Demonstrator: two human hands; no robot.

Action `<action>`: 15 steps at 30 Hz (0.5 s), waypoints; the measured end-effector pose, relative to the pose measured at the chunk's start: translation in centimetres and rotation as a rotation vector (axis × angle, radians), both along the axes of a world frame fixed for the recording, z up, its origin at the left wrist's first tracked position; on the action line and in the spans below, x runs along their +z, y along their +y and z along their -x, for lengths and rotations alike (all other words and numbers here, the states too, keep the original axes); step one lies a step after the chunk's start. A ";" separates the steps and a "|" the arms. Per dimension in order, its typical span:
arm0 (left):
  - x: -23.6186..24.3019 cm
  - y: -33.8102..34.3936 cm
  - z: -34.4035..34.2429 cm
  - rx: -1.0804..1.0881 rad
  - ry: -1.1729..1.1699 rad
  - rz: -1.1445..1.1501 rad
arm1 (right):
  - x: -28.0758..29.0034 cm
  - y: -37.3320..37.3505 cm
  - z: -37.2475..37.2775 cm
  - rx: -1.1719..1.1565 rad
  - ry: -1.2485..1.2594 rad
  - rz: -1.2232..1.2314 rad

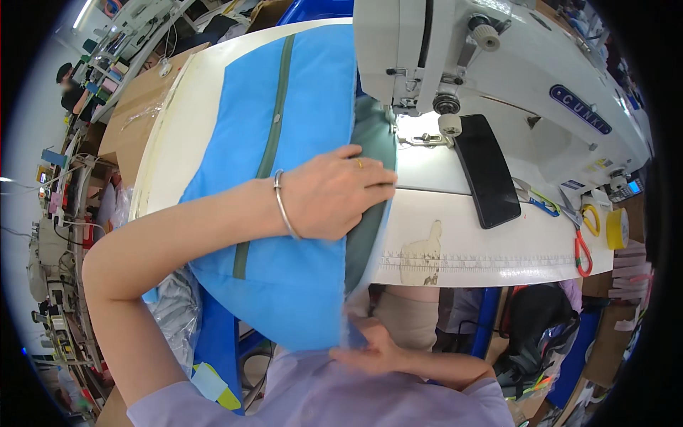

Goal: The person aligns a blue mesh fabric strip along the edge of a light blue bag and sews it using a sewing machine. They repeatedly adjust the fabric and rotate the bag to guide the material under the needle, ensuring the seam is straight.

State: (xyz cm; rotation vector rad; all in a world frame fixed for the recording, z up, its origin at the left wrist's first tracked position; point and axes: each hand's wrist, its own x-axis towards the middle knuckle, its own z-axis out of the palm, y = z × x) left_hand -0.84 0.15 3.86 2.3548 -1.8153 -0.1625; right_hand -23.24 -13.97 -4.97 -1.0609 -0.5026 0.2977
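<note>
A large piece of blue fabric (316, 92) with a dark green zipper (276, 117) sewn down it lies across the sewing table. Grey-green fabric (370, 235) shows beneath its right edge and runs up to the needle area of a white sewing machine (420, 71). My left hand (331, 196) rests flat on the fabric near that edge, fingers stretched toward the right and a bangle on the wrist. At the lower corner of the fabric, close to my body, is my right hand (373, 345). Motion smears its fingers, so its grip on the edge is unclear.
A black phone (487, 171) lies on the table right of the presser foot. Beyond it are scissors with red and yellow handles (585, 242), blue-green snips (544, 205) and a yellow tape roll (617, 228). A ruler strip (491, 263) runs along the table's near edge.
</note>
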 end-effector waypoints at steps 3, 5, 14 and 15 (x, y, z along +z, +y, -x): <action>0.0 0.0 -1.4 0.016 0.020 -0.012 | 1.2 -0.8 -0.9 -0.023 0.166 0.074; 1.2 1.0 -2.7 0.062 0.036 0.210 | 2.4 -1.6 -2.4 0.022 0.469 0.145; -0.3 22.9 -6.1 1.526 0.270 0.285 | 0.0 1.0 2.4 -0.071 -0.750 0.471; -0.8 22.8 -5.5 1.533 0.342 0.284 | -0.1 2.0 3.1 -0.113 -0.769 0.443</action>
